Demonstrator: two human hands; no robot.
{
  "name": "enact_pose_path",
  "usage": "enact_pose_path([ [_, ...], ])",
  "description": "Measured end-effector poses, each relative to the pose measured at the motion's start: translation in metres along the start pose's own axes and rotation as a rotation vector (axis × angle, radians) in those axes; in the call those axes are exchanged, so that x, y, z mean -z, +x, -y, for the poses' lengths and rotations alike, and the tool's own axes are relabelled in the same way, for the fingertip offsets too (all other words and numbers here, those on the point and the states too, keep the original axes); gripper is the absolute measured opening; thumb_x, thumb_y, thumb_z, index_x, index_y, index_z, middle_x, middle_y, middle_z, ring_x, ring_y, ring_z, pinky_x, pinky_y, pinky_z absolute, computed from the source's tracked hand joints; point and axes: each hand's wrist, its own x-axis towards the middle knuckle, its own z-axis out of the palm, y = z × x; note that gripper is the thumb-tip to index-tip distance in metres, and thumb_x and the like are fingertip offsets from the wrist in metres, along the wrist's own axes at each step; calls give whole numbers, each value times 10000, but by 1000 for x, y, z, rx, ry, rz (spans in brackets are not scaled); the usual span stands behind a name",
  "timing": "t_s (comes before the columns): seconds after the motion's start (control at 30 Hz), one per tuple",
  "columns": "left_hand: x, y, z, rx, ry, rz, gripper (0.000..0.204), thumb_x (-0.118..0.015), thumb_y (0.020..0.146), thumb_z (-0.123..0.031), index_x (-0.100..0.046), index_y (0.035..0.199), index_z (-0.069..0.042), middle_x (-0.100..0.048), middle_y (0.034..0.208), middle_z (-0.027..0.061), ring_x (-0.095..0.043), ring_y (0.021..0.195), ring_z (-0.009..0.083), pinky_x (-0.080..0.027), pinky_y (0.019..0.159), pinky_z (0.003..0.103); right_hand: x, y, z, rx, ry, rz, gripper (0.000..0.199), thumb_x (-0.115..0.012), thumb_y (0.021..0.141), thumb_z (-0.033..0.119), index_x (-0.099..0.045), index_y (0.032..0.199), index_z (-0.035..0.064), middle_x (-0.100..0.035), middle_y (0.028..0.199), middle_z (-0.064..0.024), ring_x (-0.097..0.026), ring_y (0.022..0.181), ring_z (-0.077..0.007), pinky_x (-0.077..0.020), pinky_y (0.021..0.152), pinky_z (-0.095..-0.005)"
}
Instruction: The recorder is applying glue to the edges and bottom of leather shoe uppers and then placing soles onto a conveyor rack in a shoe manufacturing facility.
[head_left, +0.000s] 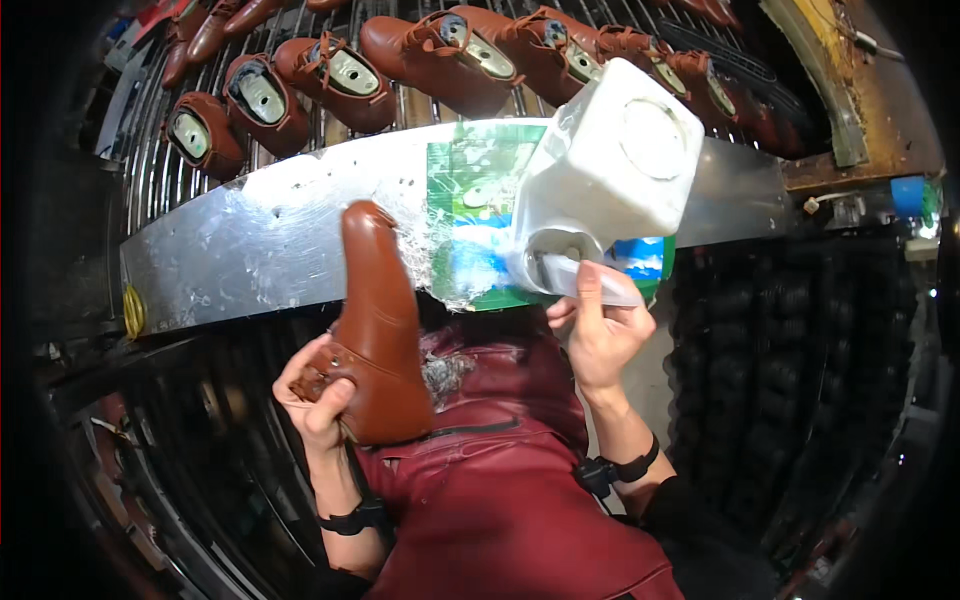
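Note:
My left hand (pixel 318 398) is closed around the heel end of a brown leather shoe upper (pixel 380 320), the thumb pressing near its lace holes. The shoe stands nearly on end, its toe pointing up beside the metal ledge. My right hand (pixel 605 335) pinches a translucent white plastic piece (pixel 618 288), thumb on top. That piece reaches into the round mouth of a white plastic container (pixel 563 250); what its hidden end looks like I cannot tell. The container's square body (pixel 630 140) leans up and to the right over a green and blue sheet (pixel 485 235).
A metal ledge (pixel 265 240) with whitish smears crosses in front of me. Beyond it, several brown shoes (pixel 345 80) rest on a rack of metal rollers (pixel 155 180). A dark red apron (pixel 500 510) covers my lap. Dark ribbed stacks (pixel 790 370) stand at the right.

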Motion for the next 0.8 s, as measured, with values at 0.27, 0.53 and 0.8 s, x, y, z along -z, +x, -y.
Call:
enact_pose_path([
  [0.27, -15, -20, -19, 90, -26, 212, 594, -859, 661, -129, -735, 1204, 78, -776, 959, 120, -737, 851, 192, -582, 835, 309, 2, 27, 40, -552, 768, 217, 291, -646, 1015, 250, -670, 1010, -40, -726, 809, -178, -663, 528, -267, -521, 431, -357],
  [0.53, -43, -16, -19, 133, -378, 267, 552, -819, 778, -261, -679, 1125, 145, -762, 1019, 198, -761, 890, 267, -634, 855, 400, -1, -22, 65, -415, 653, 369, 172, -686, 972, 76, -696, 944, -93, -724, 785, -197, -667, 538, -186, -521, 449, -287],
  [0.8, -29, 3, -9, 139, -389, 297, 488, -741, 918, -248, -635, 1268, 74, -746, 1127, 163, -746, 973, 229, -607, 910, 369, 19, -75, 74, -158, 358, 684, 106, -664, 934, 3, -683, 923, -101, -742, 927, -263, -723, 649, -244, -591, 563, -332],
])
